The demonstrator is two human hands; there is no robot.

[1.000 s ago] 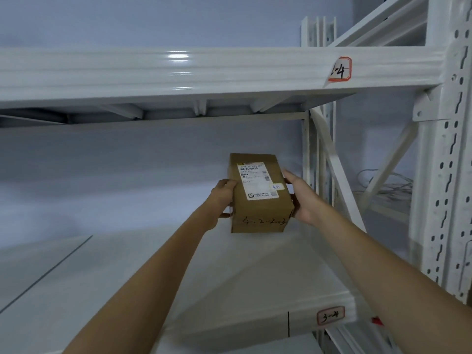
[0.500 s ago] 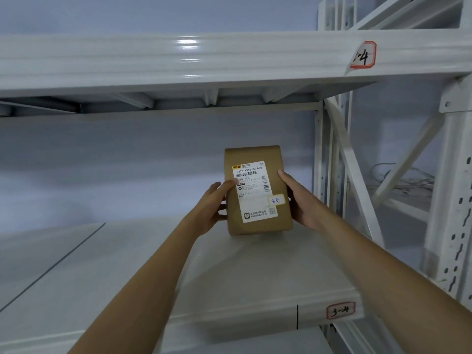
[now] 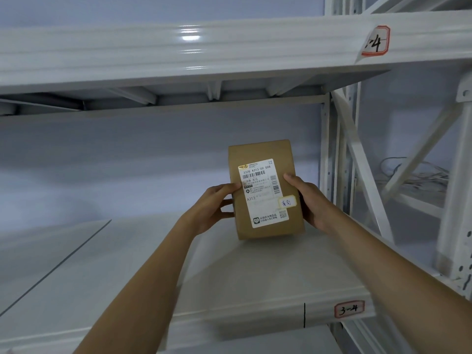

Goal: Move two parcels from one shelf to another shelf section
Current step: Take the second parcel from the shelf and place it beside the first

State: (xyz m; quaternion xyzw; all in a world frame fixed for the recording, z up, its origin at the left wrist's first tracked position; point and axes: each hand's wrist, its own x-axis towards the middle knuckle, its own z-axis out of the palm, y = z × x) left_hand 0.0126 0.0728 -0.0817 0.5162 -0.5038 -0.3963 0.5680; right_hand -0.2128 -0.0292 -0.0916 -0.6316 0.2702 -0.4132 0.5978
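Head view shows left hand (image 3: 213, 208) and right hand (image 3: 310, 200) clasping the parcel (image 3: 265, 190) over the shelf (image 3: 153, 264), placing step, needing gentle lowering then release.

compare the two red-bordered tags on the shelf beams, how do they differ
The upper tag sits on the top beam, peeling at its left edge, so only "4" reads clearly. The lower tag lies flat on the front edge of the shelf under the parcel and reads "3-4" in full. The upper tag looks taller, the lower one wider. Both are white, handwritten and red-bordered.
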